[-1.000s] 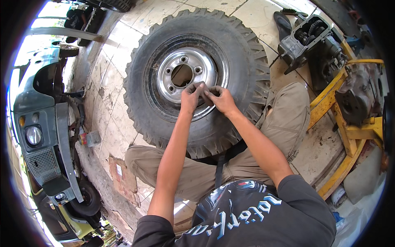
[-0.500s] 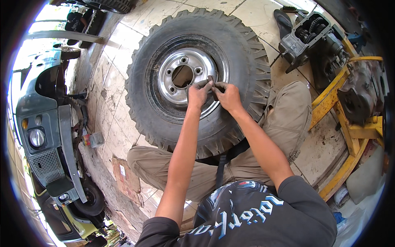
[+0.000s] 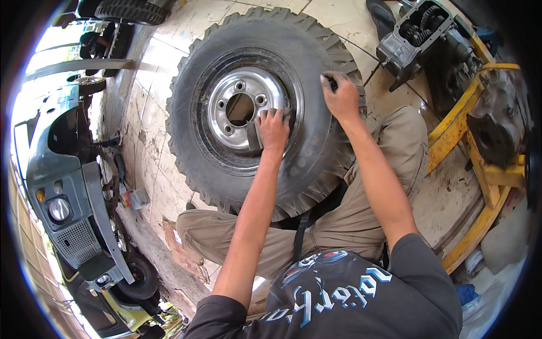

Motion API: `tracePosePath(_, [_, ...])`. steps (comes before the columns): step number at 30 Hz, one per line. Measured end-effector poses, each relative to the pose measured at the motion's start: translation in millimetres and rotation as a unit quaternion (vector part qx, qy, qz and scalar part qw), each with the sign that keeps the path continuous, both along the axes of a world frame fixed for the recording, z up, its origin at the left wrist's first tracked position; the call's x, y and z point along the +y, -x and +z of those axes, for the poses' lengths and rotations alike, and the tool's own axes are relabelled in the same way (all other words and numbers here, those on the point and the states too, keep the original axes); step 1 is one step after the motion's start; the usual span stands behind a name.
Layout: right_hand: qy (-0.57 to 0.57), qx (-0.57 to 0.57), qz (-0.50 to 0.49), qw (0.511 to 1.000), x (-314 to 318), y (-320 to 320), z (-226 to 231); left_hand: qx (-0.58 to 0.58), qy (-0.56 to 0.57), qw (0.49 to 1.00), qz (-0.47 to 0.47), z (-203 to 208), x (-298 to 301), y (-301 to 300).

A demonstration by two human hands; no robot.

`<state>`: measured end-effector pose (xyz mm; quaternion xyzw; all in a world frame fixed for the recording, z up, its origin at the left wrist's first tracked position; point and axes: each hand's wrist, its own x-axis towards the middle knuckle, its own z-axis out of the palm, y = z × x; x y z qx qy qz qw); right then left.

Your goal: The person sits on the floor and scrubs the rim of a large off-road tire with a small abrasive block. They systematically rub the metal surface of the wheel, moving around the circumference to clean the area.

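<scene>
A large off-road tyre [image 3: 316,62] lies flat before my crossed legs, around a shiny metal wheel rim [image 3: 222,127]. My left hand [image 3: 274,131] is closed over a dark grey strip [image 3: 253,137] that looks like sandpaper, pressed on the near right part of the rim. Part of the strip sticks out left of the fingers. Above the tyre's right sidewall is my right hand [image 3: 343,97], its fingers curled in toward the thumb. A dark spot shows between them; I cannot make out whether it is an object.
At the right stands a yellow metal stand [image 3: 474,124] bearing a greasy metal casting [image 3: 497,121]. An open gearbox housing [image 3: 420,31] and a dark shoe [image 3: 383,20] are at the far right. Vehicle bodywork with a headlight [image 3: 58,209] fills the left. Flattened cardboard [image 3: 182,251] lies near my left knee.
Both hands were together at the rim's right edge with a small dark brown piece between them. They have parted: the left onto the rim with the strip, the right up and right over the tyre.
</scene>
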<state>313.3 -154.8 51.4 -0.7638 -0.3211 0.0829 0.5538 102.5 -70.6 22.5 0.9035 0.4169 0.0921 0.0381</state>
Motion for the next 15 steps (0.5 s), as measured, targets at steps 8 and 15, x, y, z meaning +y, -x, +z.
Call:
tracePosePath(8, [0.028,-0.053,-0.052,0.997,10.7,4.5,-11.2,0.005,-0.022,1.0,-0.011,0.4,-14.3,10.2])
tracePosePath(15, [0.029,-0.036,-0.053,0.998,13.4,6.7,-7.5,-0.097,0.061,0.986,0.12,1.4,-6.9,-6.9])
